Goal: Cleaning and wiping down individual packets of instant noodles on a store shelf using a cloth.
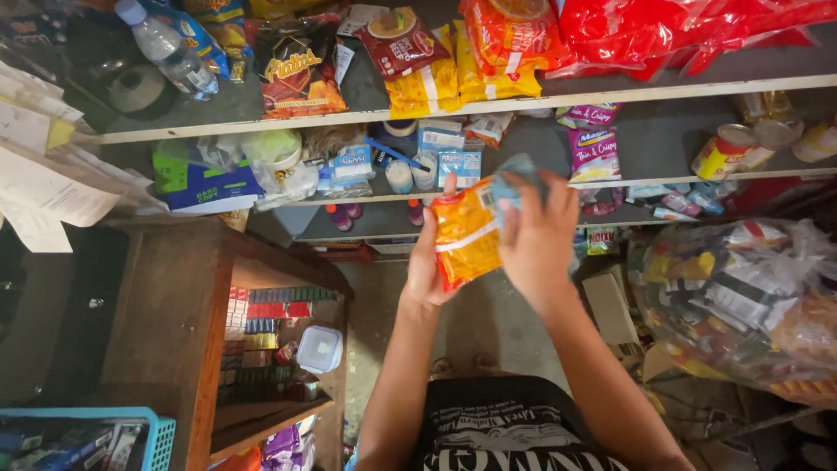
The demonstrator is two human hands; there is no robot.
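My left hand (425,262) holds an orange and yellow snack packet (465,234) from behind, thumb up along its left edge. My right hand (539,235) is pressed over the packet's right side with a pale blue cloth (514,179) bunched under the fingers at its top corner. Both hands are raised in front of the shelves, over the floor.
Shelves (610,92) ahead carry snack bags, red plastic packs (663,30), small boxes, tins (722,153) and a water bottle (166,48). A wooden cabinet (166,323) with stacked small packs stands left, a blue basket (157,436) below. A big clear bag of goods (741,296) sits right.
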